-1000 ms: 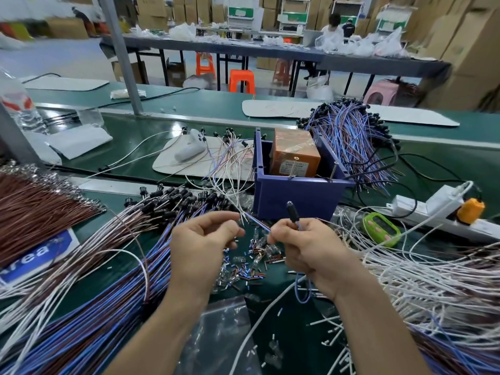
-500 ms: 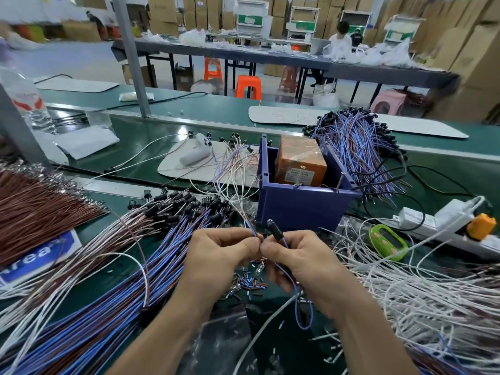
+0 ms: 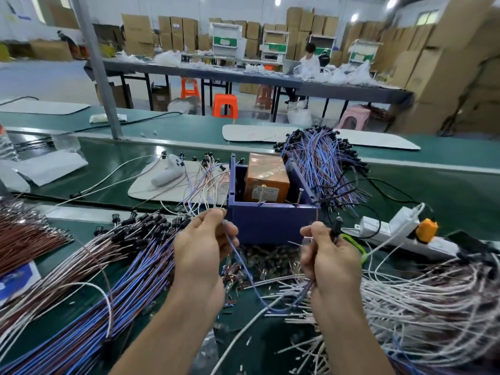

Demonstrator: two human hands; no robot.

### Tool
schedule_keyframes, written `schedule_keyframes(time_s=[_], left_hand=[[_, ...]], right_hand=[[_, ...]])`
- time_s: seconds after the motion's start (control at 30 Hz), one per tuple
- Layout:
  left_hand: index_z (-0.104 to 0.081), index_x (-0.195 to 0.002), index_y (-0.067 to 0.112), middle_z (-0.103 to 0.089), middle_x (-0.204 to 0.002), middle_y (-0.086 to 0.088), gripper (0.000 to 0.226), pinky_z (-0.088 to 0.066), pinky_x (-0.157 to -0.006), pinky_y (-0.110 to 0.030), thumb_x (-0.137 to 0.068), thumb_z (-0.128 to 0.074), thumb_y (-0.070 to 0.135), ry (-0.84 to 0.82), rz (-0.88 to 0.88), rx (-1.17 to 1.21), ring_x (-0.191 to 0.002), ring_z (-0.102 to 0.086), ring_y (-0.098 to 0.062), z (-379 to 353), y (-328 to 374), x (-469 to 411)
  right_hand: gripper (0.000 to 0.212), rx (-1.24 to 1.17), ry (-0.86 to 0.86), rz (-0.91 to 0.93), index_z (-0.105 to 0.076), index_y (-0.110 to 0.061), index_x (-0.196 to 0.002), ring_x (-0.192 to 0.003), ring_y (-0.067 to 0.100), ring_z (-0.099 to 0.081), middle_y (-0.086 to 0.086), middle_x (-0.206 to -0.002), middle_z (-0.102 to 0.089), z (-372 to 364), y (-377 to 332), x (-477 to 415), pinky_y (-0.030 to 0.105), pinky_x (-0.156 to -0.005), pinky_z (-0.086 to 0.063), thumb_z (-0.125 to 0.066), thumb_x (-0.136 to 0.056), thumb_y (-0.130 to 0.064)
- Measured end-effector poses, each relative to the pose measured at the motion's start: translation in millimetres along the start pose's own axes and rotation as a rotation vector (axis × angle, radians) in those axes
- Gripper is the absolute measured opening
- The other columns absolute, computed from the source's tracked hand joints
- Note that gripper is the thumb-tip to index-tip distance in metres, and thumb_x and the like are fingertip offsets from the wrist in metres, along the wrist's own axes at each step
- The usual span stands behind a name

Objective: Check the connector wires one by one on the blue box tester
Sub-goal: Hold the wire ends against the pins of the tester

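Just on the near side of the blue box tester [image 3: 270, 223], both hands hold one blue connector wire [image 3: 244, 269], which sags in a loop between them. The left hand [image 3: 201, 247] pinches one end at its fingertips. The right hand [image 3: 331, 258] curls round the other end, with the black plug [image 3: 336, 227] sticking up. Wire bundles [image 3: 113, 266] lie to the left.

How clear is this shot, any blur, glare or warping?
Head view: the left hand, the right hand, the thin blue wire they hold and the blue plastic box tester are sharp; the brown cardboard boxes at the right edge smear; lamp glare lies on the glossy green belt; the grey metal post leans from wide-angle warp.
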State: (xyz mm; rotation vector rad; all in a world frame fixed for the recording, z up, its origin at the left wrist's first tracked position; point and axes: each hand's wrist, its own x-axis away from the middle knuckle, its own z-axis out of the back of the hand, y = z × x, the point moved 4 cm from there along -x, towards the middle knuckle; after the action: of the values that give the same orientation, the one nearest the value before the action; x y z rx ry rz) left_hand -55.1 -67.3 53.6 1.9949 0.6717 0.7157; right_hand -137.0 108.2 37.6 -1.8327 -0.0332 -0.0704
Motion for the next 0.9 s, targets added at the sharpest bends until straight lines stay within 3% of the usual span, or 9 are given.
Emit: schedule_keyframes(time_s=[0.17,0.33,0.43,0.63,0.77,0.9], left_hand=[[-0.077,-0.085,0.012,-0.064,-0.056,0.006,0.011,-0.043,-0.067,-0.028,-0.094,-0.071,0.014,0.107,0.022,-0.055,-0.064,-0.053,-0.014,-23.8,-14.5,-8.8],[-0.079,-0.084,0.015,-0.077,-0.068,0.002,0.009,-0.053,-0.055,-0.018,-0.093,-0.074,0.014,0.160,-0.127,-0.158,-0.053,-0.067,-0.005,-21.9,-25.3,-15.5],[-0.077,-0.080,0.013,-0.077,-0.068,-0.001,0.011,-0.054,-0.053,-0.015,-0.090,-0.076,0.012,0.156,-0.181,-0.186,-0.058,-0.073,-0.012,-19.9,-28.7,-17.2],[-0.077,-0.068,0.018,-0.077,-0.067,-0.001,0.022,-0.057,-0.068,-0.030,-0.090,-0.078,0.014,0.134,-0.222,-0.276,-0.061,-0.075,-0.015,-21.4,-33.1,-16.7],[-0.078,-0.071,0.041,-0.077,-0.067,0.003,0.032,-0.058,-0.069,-0.032,-0.091,-0.077,0.015,0.118,-0.253,-0.303,-0.060,-0.074,-0.013,-23.4,-30.8,-13.1],[-0.078,-0.070,0.040,-0.077,-0.069,0.002,0.031,-0.059,-0.069,-0.034,-0.090,-0.077,0.016,0.099,-0.251,-0.297,-0.060,-0.072,-0.012,-24.7,-29.1,-12.1]], right_hand=[[0.034,-0.086,0.078,-0.043,-0.069,-0.004,-0.075,-0.035,0.010,-0.035,0.002,-0.044,-0.048,5.4,3.1,-11.1,0.021,-0.032,-0.023,-0.060,-0.102,-0.022],[0.035,-0.049,0.036,-0.033,-0.068,-0.005,-0.071,-0.035,0.012,-0.036,0.006,-0.046,-0.050,6.1,13.2,-12.8,0.022,-0.033,-0.025,-0.060,-0.101,-0.020],[0.039,-0.019,-0.013,-0.023,-0.070,-0.012,-0.063,-0.035,0.013,-0.036,0.008,-0.047,-0.051,3.6,17.0,-10.7,0.020,-0.033,-0.025,-0.061,-0.101,-0.022],[0.042,-0.007,-0.032,-0.006,-0.071,-0.014,-0.061,-0.035,0.014,-0.037,0.009,-0.046,-0.052,0.9,19.6,-11.6,0.020,-0.033,-0.025,-0.061,-0.101,-0.022],[0.043,-0.005,-0.040,0.003,-0.073,-0.019,-0.061,-0.036,0.015,-0.037,0.008,-0.046,-0.052,-0.1,19.9,-10.8,0.021,-0.033,-0.025,-0.060,-0.101,-0.022],[0.038,-0.009,-0.025,0.009,-0.069,-0.011,-0.066,-0.036,0.016,-0.036,0.010,-0.047,-0.052,1.5,19.0,-10.2,0.022,-0.033,-0.026,-0.060,-0.102,-0.021]])
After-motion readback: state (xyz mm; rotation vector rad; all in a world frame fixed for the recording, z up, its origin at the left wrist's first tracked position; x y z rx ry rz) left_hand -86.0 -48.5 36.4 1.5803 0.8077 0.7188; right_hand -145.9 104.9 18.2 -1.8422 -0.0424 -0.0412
